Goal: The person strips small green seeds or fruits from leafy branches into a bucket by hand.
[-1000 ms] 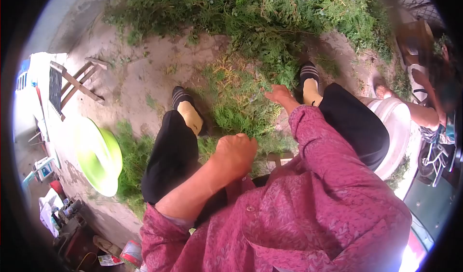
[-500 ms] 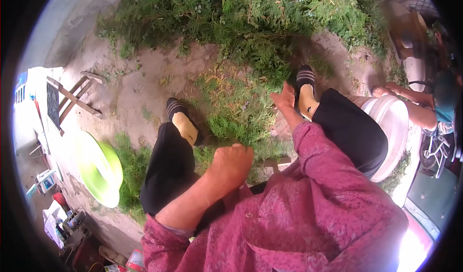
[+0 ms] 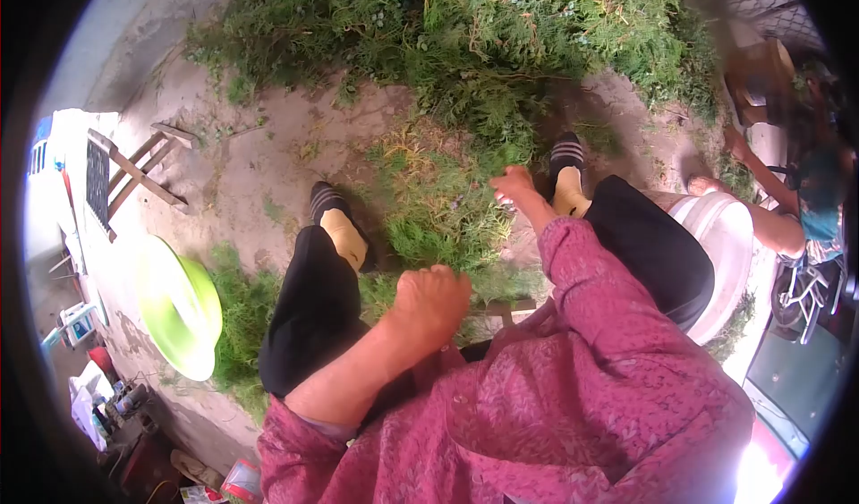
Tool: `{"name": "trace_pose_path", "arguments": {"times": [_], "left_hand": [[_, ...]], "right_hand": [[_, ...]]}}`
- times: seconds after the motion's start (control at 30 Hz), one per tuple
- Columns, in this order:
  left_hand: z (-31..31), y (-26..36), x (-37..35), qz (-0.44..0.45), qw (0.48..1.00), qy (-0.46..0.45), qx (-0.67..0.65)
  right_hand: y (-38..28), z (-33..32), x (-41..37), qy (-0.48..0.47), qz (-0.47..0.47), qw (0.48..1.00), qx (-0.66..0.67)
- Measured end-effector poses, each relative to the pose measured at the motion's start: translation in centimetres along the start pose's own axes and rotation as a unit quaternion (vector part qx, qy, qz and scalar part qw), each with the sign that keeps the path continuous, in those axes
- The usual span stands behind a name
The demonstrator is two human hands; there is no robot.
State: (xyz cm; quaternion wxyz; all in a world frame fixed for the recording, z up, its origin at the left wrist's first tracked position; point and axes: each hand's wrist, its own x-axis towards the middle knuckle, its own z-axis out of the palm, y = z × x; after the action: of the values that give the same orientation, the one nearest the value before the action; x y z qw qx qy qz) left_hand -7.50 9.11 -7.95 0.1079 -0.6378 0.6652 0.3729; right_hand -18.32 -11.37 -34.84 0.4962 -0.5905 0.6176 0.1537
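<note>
My left hand [image 3: 428,300] is closed in a fist over my lap, above the loose greenery; whatever it holds, if anything, is hidden. Lower and between my feet is my right hand [image 3: 519,186], its fingers bent together beside blurred green foliage. I cannot make out what is in them. Beneath it lies a heap of green and yellowed evergreen sprigs [image 3: 438,209] on the ground. Just beyond, a large pile of evergreen branches [image 3: 447,30] with small pale bluish cones spreads across the top of the view.
A lime-green basin [image 3: 179,312] is at the left, near a folding wooden stool [image 3: 139,173]. To the right stands a white bucket [image 3: 716,254] beside my leg. Another person's arm [image 3: 765,173] and a bicycle [image 3: 801,298] are at the far right.
My right hand has shifted slightly left, away from my foot, and its fingers are more bent. My left hand stays where it was. The other person's arm has moved upward in view.
</note>
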Motion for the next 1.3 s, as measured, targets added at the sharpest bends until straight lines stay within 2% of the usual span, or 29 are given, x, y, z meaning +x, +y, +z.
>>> {"name": "trace_pose_path", "arguments": {"times": [0.03, 0.07, 0.13, 0.17, 0.23, 0.27, 0.3, 0.33, 0.37, 0.4, 0.43, 0.47, 0.53, 0.57, 0.6, 0.63, 0.67, 0.73, 0.77, 0.8, 0.83, 0.93, 0.97, 1.0, 1.07, 1.13, 1.23, 1.27, 1.3], "left_hand": [[0.0, 0.0, 0.1, 0.0, 1.0, 0.004, -0.001], [0.0, 0.0, 0.2, -0.011, 1.0, 0.0, 0.004], [-0.4, -0.2, 0.2, -0.022, 1.0, 0.0, 0.01], [-0.9, -0.4, 0.1, -0.029, 0.999, 0.022, 0.0], [-1.7, -0.7, -0.2, -0.039, 0.998, 0.051, -0.007], [-2.0, -0.9, -0.3, -0.05, 0.986, 0.148, -0.057], [-2.2, -1.1, -0.3, -0.059, 0.962, 0.244, -0.106], [-2.3, -1.4, -0.1, -0.061, 0.959, 0.255, -0.104], [-2.3, -1.7, 0.2, -0.067, 0.915, 0.342, -0.205], [-2.4, -2.0, 0.4, -0.07, 0.852, 0.422, -0.302], [-2.8, -2.2, 0.3, -0.07, 0.846, 0.434, -0.302], [-3.1, -2.4, 0.1, -0.088, 0.812, 0.44, -0.373], [-3.5, -2.7, 0.1, -0.092, 0.733, 0.408, -0.537], [-3.8, -2.8, -0.1, -0.09, 0.728, 0.416, -0.538], [-4.0, -2.7, -0.4, -0.07, 0.68, 0.393, -0.615], [-4.4, -2.5, -0.8, -0.049, 0.626, 0.365, -0.687], [-4.9, -2.3, -1.3, -0.045, 0.621, 0.371, -0.689], [-5.8, -2.0, -2.1, -0.035, 0.54, 0.367, -0.757], [-5.8, -2.4, -2.1, -0.03, 0.536, 0.372, -0.757], [-5.5, -2.9, -1.7, -0.012, 0.527, 0.37, -0.765], [-5.4, -3.2, -1.8, 0.006, 0.519, 0.366, -0.772], [-5.5, -3.5, -2.3, 0.027, 0.536, 0.372, -0.757], [-5.5, -3.5, -2.5, 0.03, 0.534, 0.374, -0.758], [-5.6, -3.4, -2.8, 0.042, 0.541, 0.379, -0.75], [-5.6, -3.3, -3.1, 0.059, 0.547, 0.384, -0.741], [-5.5, -3.4, -3.3, 0.078, 0.587, 0.403, -0.698], [-5.6, -2.7, -3.8, 0.117, 0.588, 0.441, -0.668], [-5.6, -2.7, -3.9, 0.118, 0.586, 0.443, -0.668], [-5.5, -2.7, -4.0, 0.121, 0.61, 0.48, -0.619]], "right_hand": [[-0.3, 0.0, -1.8, -0.093, 0.014, 0.988, 0.125], [-0.2, 0.1, -2.6, -0.091, 0.011, 0.988, 0.122], [-0.2, 0.1, -4.1, -0.118, -0.019, 0.966, 0.23], [-1.2, -0.2, -5.9, -0.116, -0.024, 0.966, 0.229], [-4.0, -1.3, -9.9, -0.117, -0.102, 0.949, 0.273], [-5.3, -1.6, -11.5, -0.115, -0.112, 0.949, 0.271], [-6.6, -1.8, -12.9, -0.134, -0.18, 0.941, 0.254], [-7.9, -2.1, -14.4, -0.152, -0.247, 0.928, 0.233], [-8.9, -2.5, -15.9, -0.15, -0.257, 0.927, 0.226], [-9.7, -2.8, -17.5, -0.158, -0.321, 0.906, 0.227], [-10.8, -3.1, -19.6, -0.167, -0.383, 0.88, 0.226], [-12.2, -3.3, -23.2, -0.19, -0.378, 0.849, 0.317], [-12.7, -4.1, -25.4, -0.178, -0.386, 0.869, 0.255], [-12.8, -4.3, -26.2, -0.164, -0.385, 0.886, 0.2], [-13.0, -4.1, -27.1, -0.183, -0.399, 0.864, 0.249], [-13.0, -3.9, -27.5, -0.183, -0.404, 0.863, 0.241], [-12.9, -3.7, -27.7, -0.164, -0.433, 0.846, 0.265], [-13.1, -4.0, -28.8, -0.145, -0.466, 0.827, 0.281], [-13.4, -4.7, -29.9, -0.029, -0.563, 0.816, 0.131], [-13.7, -5.1, -31.0, 0.089, -0.635, 0.767, -0.024], [-13.8, -5.2, -31.8, 0.09, -0.638, 0.764, -0.029], [-14.4, -5.5, -33.4, 0.101, -0.662, 0.742, -0.022], [-14.7, -5.8, -33.7, 0.048, -0.601, 0.789, 0.116], [-15.0, -6.1, -33.9, -0.005, -0.522, 0.815, 0.252], [-15.7, -6.7, -33.4, 0.013, -0.53, 0.812, 0.243], [-16.1, -6.5, -32.9, 0.033, -0.537, 0.807, 0.245], [-16.2, -5.7, -32.8, 0.039, -0.56, 0.803, 0.198], [-16.1, -5.4, -32.8, 0.012, -0.549, 0.803, 0.232], [-16.3, -5.3, -33.0, 0.012, -0.55, 0.803, 0.23]]}}
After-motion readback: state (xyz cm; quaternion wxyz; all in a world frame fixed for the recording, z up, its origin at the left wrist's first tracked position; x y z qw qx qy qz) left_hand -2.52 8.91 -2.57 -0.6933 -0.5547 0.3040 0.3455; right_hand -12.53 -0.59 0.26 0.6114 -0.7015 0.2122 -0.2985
